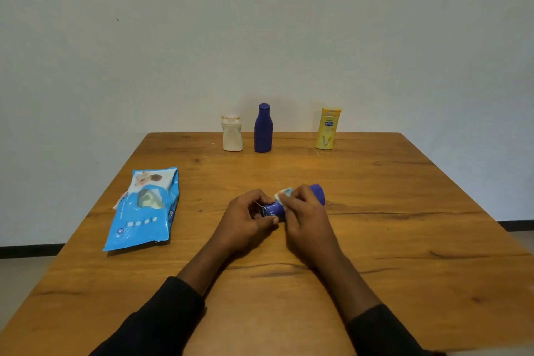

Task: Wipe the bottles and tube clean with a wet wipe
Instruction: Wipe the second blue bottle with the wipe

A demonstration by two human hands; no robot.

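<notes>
The wooden tabletop [390, 196] carries everything. Near its left edge lies one blue soft plastic pack of wet wipes [144, 211], flat, close enough for taking a new wipe. Along the far edge three bottles stand upright in a row: one small white plastic bottle [232, 133], just beside it one dark blue plastic bottle [263, 128], and, well apart to the right, one yellow plastic bottle [328, 129]. I think they wait there for their turn.

In the middle, one dark blue tube with a wide blue cap [273, 209] is held lying sideways, cap to the right. The left hand [248, 218] has its fingers clamped on the tube's flat end to keep it steady. The right hand [306, 211] presses one small white wet wipe [284, 193] on the body with closed fingers, probably wrapping around it, though the hand hides this.
</notes>
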